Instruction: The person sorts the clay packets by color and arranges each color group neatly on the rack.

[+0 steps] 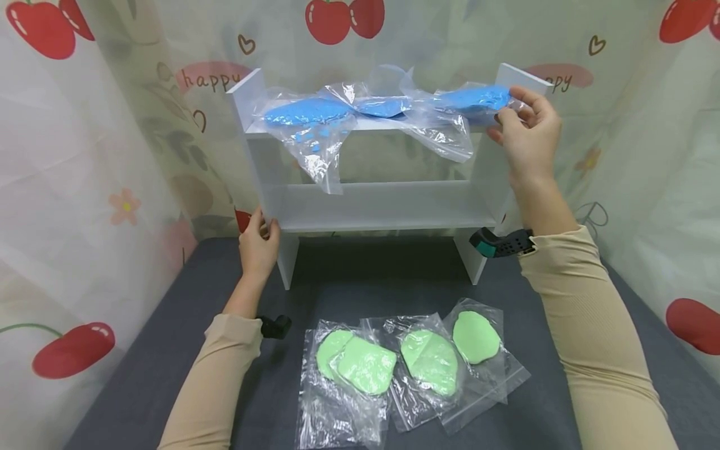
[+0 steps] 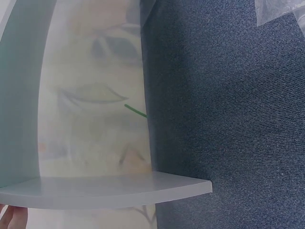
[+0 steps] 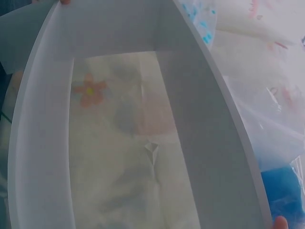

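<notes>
A white two-tier shelf (image 1: pixel 382 209) stands upright on the dark table. My left hand (image 1: pixel 259 247) grips the edge of its left side panel, its fingertips (image 2: pixel 18 217) showing past the panel in the left wrist view. Across the top board lie clear zip bags with flat blue clay-like pieces: a left bag (image 1: pixel 308 112), a middle bag (image 1: pixel 385 107) and a right bag (image 1: pixel 475 98). With thumb and fingers, my right hand (image 1: pixel 531 137) pinches the outer end of the right bag, beside the shelf's right panel. Loose plastic hangs over the front edge.
Several clear zip bags with flat light green pieces, among them a left one (image 1: pixel 367 365), a middle one (image 1: pixel 430 362) and a right one (image 1: pixel 476 337), lie on the dark cloth-covered table (image 1: pixel 270 400) before the shelf. A patterned curtain (image 1: pixel 140 125) surrounds the table.
</notes>
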The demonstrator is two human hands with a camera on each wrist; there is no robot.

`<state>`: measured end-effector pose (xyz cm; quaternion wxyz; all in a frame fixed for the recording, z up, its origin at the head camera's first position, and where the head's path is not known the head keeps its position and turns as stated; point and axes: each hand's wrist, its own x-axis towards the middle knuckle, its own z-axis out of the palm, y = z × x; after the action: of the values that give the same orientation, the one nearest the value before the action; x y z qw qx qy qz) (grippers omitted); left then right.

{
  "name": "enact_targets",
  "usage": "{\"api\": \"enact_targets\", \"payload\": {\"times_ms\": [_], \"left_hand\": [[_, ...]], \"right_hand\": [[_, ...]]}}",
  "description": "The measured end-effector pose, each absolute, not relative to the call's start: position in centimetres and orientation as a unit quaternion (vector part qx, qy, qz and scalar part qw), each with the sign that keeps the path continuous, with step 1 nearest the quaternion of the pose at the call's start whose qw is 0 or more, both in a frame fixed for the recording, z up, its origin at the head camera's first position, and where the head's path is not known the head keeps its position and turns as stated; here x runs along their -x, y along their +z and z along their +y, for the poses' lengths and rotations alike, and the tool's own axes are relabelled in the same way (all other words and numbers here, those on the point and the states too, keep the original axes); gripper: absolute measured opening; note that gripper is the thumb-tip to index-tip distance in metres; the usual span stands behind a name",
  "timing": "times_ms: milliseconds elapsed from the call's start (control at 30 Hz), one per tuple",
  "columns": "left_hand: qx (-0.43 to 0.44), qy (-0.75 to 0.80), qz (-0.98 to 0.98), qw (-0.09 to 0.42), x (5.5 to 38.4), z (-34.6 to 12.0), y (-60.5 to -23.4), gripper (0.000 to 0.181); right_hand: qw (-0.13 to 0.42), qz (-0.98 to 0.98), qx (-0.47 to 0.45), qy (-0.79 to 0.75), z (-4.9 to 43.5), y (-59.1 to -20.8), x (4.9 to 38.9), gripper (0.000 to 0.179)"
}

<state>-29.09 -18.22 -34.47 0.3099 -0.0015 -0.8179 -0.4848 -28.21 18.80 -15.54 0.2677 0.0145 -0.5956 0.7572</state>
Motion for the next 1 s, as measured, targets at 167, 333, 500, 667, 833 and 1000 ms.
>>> {"api": "enact_targets", "payload": {"times_ms": [167, 333, 500, 667, 833, 1000], "left_hand": [[-0.001, -0.484, -0.819, 0.308, 29.1, -18.3, -34.6, 0.039], [-0.003, -0.484, -0.820, 0.305, 29.0, -18.2, -34.6, 0.040], [-0.004, -0.485, -0.820, 0.304, 29.0, -18.2, -34.6, 0.040], [-0.006, -0.485, -0.820, 0.304, 28.9, -18.1, -34.5, 0.040], [-0.004, -0.485, -0.820, 0.305, 28.9, -18.1, -34.5, 0.039], [-0.002, -0.483, -0.820, 0.307, 29.0, -18.2, -34.5, 0.038]], "right_hand": [[0.272, -0.608, -0.022, 0.745, 19.3, -16.0, 28.1, 0.028], [0.282, -0.606, -0.020, 0.743, 19.6, -16.6, 28.1, 0.020], [0.289, -0.603, -0.010, 0.743, 19.8, -16.9, 28.3, 0.017], [0.291, -0.608, -0.004, 0.739, 19.9, -17.1, 28.5, 0.018], [0.292, -0.605, -0.002, 0.741, 19.9, -17.1, 28.6, 0.017], [0.290, -0.610, -0.002, 0.738, 19.8, -17.2, 28.5, 0.017]]}}
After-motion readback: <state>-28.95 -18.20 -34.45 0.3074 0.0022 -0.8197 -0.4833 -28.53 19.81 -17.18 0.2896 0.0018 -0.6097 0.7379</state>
